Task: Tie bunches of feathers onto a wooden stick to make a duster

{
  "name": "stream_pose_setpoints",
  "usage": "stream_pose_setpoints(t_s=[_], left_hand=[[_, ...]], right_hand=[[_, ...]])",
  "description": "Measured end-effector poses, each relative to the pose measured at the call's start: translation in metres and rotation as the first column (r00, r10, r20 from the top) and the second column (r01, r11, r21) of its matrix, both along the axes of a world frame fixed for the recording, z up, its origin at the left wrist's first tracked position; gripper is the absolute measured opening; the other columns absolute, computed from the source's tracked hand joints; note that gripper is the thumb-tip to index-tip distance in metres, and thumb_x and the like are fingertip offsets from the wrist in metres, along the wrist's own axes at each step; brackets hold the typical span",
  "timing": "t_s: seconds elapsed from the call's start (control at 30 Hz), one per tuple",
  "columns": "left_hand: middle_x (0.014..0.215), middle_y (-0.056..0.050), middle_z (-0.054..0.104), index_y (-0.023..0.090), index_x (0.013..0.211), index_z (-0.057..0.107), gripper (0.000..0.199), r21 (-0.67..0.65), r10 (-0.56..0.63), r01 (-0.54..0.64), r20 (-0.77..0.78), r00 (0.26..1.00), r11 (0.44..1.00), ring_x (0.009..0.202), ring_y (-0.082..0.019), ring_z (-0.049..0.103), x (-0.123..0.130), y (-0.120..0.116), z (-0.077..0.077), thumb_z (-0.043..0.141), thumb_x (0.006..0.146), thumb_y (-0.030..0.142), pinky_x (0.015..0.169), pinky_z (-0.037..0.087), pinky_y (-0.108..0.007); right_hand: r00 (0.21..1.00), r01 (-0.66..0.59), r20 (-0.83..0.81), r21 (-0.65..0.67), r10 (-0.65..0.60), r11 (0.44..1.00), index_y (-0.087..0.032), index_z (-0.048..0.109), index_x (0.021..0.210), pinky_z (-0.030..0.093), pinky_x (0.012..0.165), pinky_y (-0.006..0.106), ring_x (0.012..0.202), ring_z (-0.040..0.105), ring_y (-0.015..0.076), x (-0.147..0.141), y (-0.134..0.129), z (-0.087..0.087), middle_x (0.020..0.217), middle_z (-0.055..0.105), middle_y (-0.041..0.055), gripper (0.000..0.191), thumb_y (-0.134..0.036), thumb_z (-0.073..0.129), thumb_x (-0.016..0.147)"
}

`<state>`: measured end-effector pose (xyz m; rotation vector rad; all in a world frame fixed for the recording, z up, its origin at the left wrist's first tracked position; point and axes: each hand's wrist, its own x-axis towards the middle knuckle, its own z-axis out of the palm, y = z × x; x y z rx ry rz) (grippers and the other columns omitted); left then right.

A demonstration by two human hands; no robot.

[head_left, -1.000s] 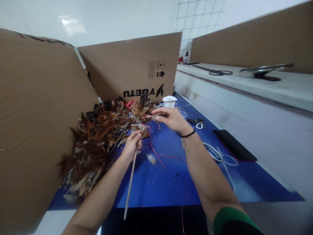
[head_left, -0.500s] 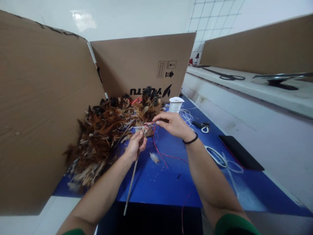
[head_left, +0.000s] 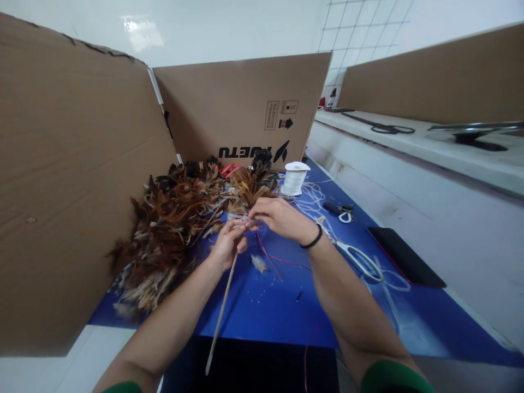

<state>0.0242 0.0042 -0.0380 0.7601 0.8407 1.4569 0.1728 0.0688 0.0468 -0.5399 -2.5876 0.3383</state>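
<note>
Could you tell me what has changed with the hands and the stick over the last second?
The right hand has drawn back from the feather pile and closed in on the left hand, so the fingertips now meet at the stick top. The left hand keeps its grip on the stick. The red thread, spool and scissors lie as before.

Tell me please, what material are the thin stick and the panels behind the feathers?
The thin stick in the left hand looks like pale, unfinished wood or bamboo: matte, straight. The panels look like plain brown corrugated cardboard: matte, creased, with printed marks.
</note>
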Motion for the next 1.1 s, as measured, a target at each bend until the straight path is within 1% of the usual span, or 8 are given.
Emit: stream_pose_setpoints(t_s=[0.23, 0.33, 0.43, 0.53, 0.67, 0.9, 1.0, 1.1], left_hand=[[0.076, -0.004, 0.067, 0.013, 0.097, 0.055, 0.036, -0.012, -0.031, 0.031, 0.036, 0.999, 0.999, 0.034, -0.002, 0.038, 0.000, 0.002, -0.005, 0.070, 0.066, 0.023, 0.036, 0.023, -0.018], [0.071, -0.002, 0.065, 0.015, 0.096, 0.053, 0.036, -0.026, -0.027, 0.029, 0.068, 0.997, 0.999, 0.035, -0.003, 0.038, 0.001, 0.001, -0.006, 0.070, 0.065, 0.021, 0.037, 0.025, -0.018], [0.074, -0.003, 0.066, 0.017, 0.097, 0.050, 0.034, -0.026, -0.052, 0.056, 0.125, 0.991, 0.998, 0.034, -0.001, 0.035, 0.002, 0.000, -0.005, 0.067, 0.067, 0.018, 0.038, 0.025, -0.017], [0.078, -0.005, 0.068, 0.018, 0.094, 0.049, 0.026, -0.014, -0.088, 0.091, 0.151, 0.985, 0.996, 0.032, -0.001, 0.032, 0.004, -0.001, -0.003, 0.063, 0.073, 0.021, 0.037, 0.022, -0.017], [0.078, -0.005, 0.069, 0.019, 0.093, 0.048, 0.026, -0.025, -0.055, 0.058, 0.105, 0.993, 0.998, 0.031, -0.001, 0.033, 0.005, -0.002, -0.003, 0.064, 0.075, 0.026, 0.036, 0.021, -0.017], [0.085, -0.006, 0.069, 0.016, 0.105, 0.055, 0.041, -0.051, -0.012, 0.017, 0.089, 0.996, 0.999, 0.038, -0.003, 0.043, 0.003, -0.001, -0.005, 0.072, 0.069, 0.026, 0.037, 0.030, -0.017], [0.087, -0.006, 0.067, 0.016, 0.102, 0.060, 0.038, -0.099, -0.026, 0.040, 0.143, 0.989, 0.994, 0.049, -0.005, 0.052, 0.003, -0.002, -0.003, 0.074, 0.067, 0.021, 0.040, 0.036, -0.016], [0.083, -0.004, 0.065, 0.013, 0.092, 0.064, 0.029, -0.112, -0.044, 0.066, 0.183, 0.982, 0.991, 0.051, -0.005, 0.052, 0.003, -0.003, 0.000, 0.074, 0.066, 0.019, 0.042, 0.040, -0.016]], right_hand=[[0.998, 0.066, -0.026, 0.099, -0.064, 0.993, -0.018, 0.067, 0.087, 0.045, 0.075, 0.028, 0.082, 0.059, 0.0141, 0.010, -0.004, 0.009, 0.087, 0.065, 0.0056, 0.022, -0.009, 0.047, 0.085], [0.995, 0.083, -0.061, 0.106, -0.076, 0.991, -0.019, 0.067, 0.089, 0.045, 0.075, 0.029, 0.082, 0.060, 0.0149, 0.017, -0.004, 0.013, 0.088, 0.066, 0.0057, 0.021, -0.011, 0.048, 0.085], [0.991, 0.109, -0.088, 0.122, -0.099, 0.986, -0.020, 0.067, 0.089, 0.045, 0.075, 0.028, 0.081, 0.061, 0.0148, 0.024, -0.004, 0.018, 0.087, 0.066, 0.0046, 0.020, -0.011, 0.049, 0.085], [0.987, 0.134, -0.108, 0.135, -0.120, 0.982, -0.020, 0.067, 0.089, 0.045, 0.075, 0.028, 0.081, 0.061, 0.0149, 0.029, -0.004, 0.021, 0.086, 0.067, 0.0038, 0.020, -0.012, 0.050, 0.085], [0.979, 0.156, -0.156, 0.142, -0.133, 0.978, -0.022, 0.067, 0.089, 0.045, 0.076, 0.030, 0.082, 0.061, 0.0161, 0.031, -0.005, 0.023, 0.087, 0.067, 0.0036, 0.020, -0.014, 0.050, 0.085], [0.967, 0.146, -0.231, 0.135, -0.112, 0.980, -0.023, 0.067, 0.091, 0.047, 0.077, 0.032, 0.083, 0.062, 0.0168, 0.028, -0.010, 0.025, 0.088, 0.068, 0.0038, 0.020, -0.017, 0.049, 0.086], [0.956, 0.139, -0.274, 0.114, -0.103, 0.984, -0.023, 0.067, 0.094, 0.047, 0.079, 0.032, 0.085, 0.062, 0.0166, 0.026, -0.012, 0.025, 0.090, 0.068, 0.0037, 0.020, -0.016, 0.049, 0.087], [0.958, 0.116, -0.270, 0.072, -0.093, 0.991, -0.022, 0.066, 0.095, 0.046, 0.078, 0.029, 0.085, 0.062, 0.0151, 0.023, -0.012, 0.023, 0.091, 0.068, 0.0031, 0.021, -0.015, 0.049, 0.086]])
